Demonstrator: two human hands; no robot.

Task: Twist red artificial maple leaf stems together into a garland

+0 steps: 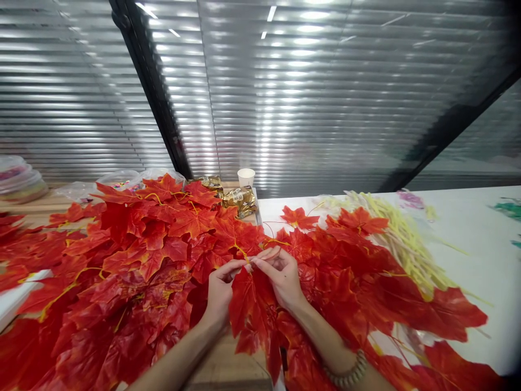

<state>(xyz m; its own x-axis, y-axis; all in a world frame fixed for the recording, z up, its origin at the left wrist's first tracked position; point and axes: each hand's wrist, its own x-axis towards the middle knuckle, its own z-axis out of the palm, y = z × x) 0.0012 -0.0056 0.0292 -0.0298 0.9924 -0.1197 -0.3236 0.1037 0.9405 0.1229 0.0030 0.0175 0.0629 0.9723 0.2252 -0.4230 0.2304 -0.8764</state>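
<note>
The left hand [222,288] and right hand [280,274] met, pinched on a yellow stem [243,253]; a red leaf [250,304] hung just below them, the exact grip hidden. Left of them, a leaf pile [142,260] was cut off.

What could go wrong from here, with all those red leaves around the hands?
The thin yellow stem at the fingers might slip or tear. Crowded red leaves could tangle with it. The beaded bracelet, low over the leaves, may snag.
</note>
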